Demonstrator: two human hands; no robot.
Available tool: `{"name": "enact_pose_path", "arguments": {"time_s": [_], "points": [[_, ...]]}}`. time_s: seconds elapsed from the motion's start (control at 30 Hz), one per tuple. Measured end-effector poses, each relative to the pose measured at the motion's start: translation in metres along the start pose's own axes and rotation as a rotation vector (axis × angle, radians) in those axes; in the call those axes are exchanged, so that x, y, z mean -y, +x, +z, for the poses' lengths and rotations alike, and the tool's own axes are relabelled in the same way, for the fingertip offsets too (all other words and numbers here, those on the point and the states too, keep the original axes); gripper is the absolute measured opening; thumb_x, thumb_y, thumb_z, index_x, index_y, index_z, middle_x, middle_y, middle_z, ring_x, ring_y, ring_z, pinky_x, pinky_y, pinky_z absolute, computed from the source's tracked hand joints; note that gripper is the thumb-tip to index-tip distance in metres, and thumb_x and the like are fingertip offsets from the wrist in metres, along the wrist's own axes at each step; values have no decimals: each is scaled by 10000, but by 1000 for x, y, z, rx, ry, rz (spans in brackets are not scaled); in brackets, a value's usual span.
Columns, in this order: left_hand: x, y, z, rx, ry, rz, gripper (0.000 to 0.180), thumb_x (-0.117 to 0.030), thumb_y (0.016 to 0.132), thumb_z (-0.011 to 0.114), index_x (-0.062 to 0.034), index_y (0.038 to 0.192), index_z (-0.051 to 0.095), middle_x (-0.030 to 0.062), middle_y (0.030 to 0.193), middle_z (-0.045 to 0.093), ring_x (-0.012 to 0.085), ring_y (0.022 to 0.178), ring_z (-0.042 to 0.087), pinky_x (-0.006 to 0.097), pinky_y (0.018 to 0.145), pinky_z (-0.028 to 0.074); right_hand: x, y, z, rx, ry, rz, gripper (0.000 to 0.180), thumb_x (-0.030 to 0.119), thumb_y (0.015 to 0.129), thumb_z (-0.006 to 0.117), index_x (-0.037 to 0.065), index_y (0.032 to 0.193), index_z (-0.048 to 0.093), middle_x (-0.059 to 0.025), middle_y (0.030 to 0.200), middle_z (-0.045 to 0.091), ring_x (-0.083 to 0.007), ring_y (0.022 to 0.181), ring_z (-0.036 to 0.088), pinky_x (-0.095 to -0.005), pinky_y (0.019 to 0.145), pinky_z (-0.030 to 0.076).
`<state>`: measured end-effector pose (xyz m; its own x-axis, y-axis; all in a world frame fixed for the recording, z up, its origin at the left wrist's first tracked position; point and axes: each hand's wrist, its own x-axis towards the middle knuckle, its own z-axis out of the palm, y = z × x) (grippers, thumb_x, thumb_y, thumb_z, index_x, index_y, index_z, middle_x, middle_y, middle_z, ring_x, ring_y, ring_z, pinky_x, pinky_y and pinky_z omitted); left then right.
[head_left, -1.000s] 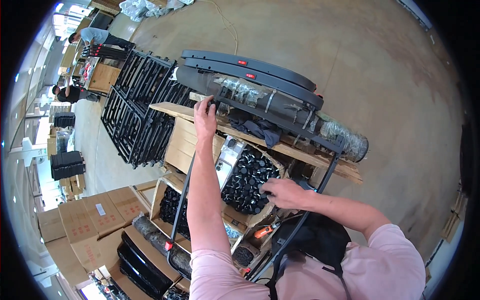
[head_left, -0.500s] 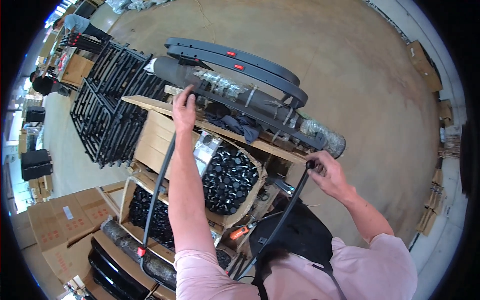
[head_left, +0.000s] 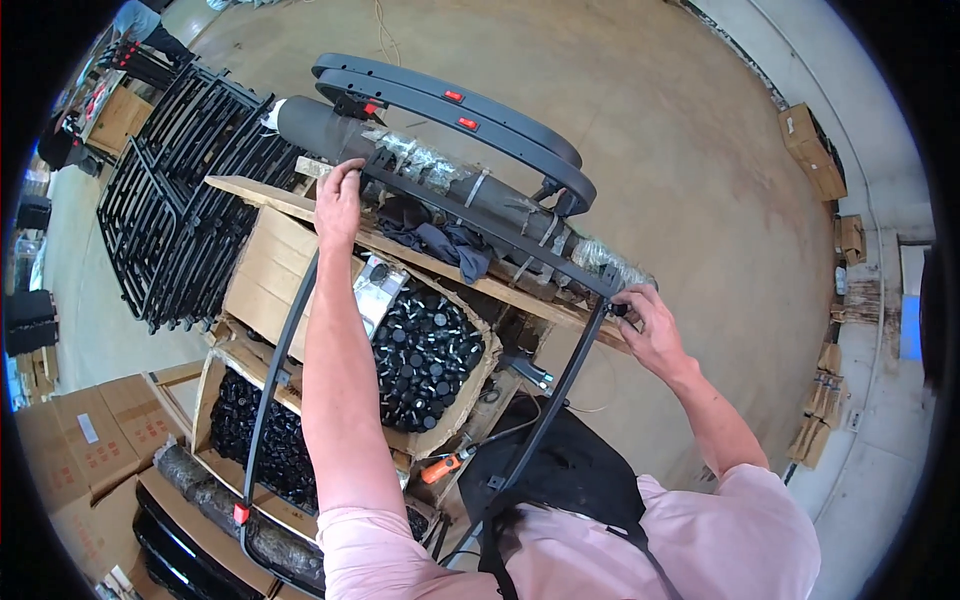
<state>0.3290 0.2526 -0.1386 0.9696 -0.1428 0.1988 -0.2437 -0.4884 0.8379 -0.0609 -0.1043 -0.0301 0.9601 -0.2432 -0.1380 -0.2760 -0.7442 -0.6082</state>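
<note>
My left hand (head_left: 338,208) is closed around the upper left end of a black tube frame (head_left: 550,405), beside the left end of a flat black crossbar (head_left: 490,229). With fingers curled, my right hand (head_left: 654,332) grips the frame's other upper end, which meets a bracket at the crossbar's right end; a small black knob shows at the fingertips. The frame's two sides run down towards my body, a red clip (head_left: 241,513) on the left one. Beyond the crossbar, curved black rails (head_left: 420,85) with red pieces rest over a grey padded roll (head_left: 318,133) wrapped in plastic.
Below my arms stand a carton of black-headed bolts (head_left: 425,355) and a box of small black parts (head_left: 262,430). An orange-handled tool (head_left: 441,469) lies nearby. Black frames (head_left: 175,200) are stacked at the left. A dark cloth (head_left: 450,248) lies beside a wooden board (head_left: 265,197).
My right hand has brought the frame's right end up against the crossbar's bracket; before, they were apart. My left hand stays at the left end. The whole view has shifted slightly.
</note>
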Motion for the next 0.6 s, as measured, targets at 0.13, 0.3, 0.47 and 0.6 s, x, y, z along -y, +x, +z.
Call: {"name": "enact_pose_path", "arguments": {"time_s": [0.13,0.3,0.47,0.6], "points": [[-7,-1,7,35,18,-22,287,-243,1036,632,-216,1303,733,107,1260,670,252,1098,679,360,1004,525,0,2,-1,60,-55,-55,347,-29,856,693,38,1195,669,-132,1238,604,-331,1102,661,-423,898,584],[24,2,0,20,-254,-24,297,-230,1051,607,-207,1333,699,116,1288,695,257,1160,670,360,1028,514,14,6,4,72,-182,-148,314,20,871,717,36,1183,676,-148,1230,618,-362,1082,668,-450,888,583],[9,-2,7,15,-114,-83,270,-215,1046,608,-203,1296,709,106,1281,684,266,1157,665,364,1029,513,17,13,1,89,-350,-31,290,211,925,752,48,1161,707,-152,1046,694,-360,906,713,-467,787,591],[-7,-5,3,-22,60,-78,264,-237,1027,647,-223,1279,724,106,1271,643,275,1091,670,361,1014,517,13,18,5,38,-401,-102,285,246,939,743,56,1149,712,-146,981,716,-360,861,720,-473,755,592]]}}
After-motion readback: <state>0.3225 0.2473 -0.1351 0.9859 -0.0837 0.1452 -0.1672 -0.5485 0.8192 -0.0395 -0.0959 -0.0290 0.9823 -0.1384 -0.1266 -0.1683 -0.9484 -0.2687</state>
